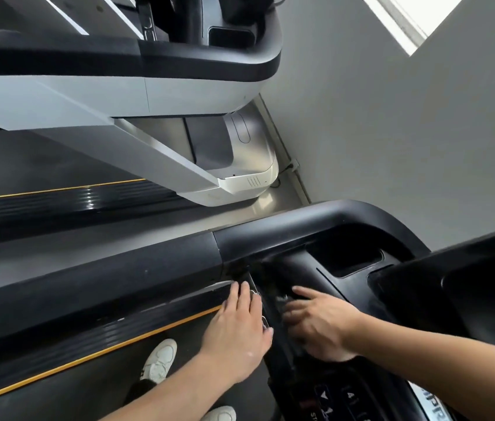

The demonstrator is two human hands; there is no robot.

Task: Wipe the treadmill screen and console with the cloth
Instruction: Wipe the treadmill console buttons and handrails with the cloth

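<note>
console (346, 399) keys blurred, screen (459, 287) edge-cropped

Both forearms are bare from the lower picture edge up to the wrists, with no sleeve showing on either. The left hand (237, 326) and the right hand (322, 326) wear no glove, ring, watch or band that can be seen. Below them are two white shoes, one (161, 360) with pale stitched panels above a dark trouser cuff (143, 390), the other (220, 414) cut off by the picture's lower edge.
</note>
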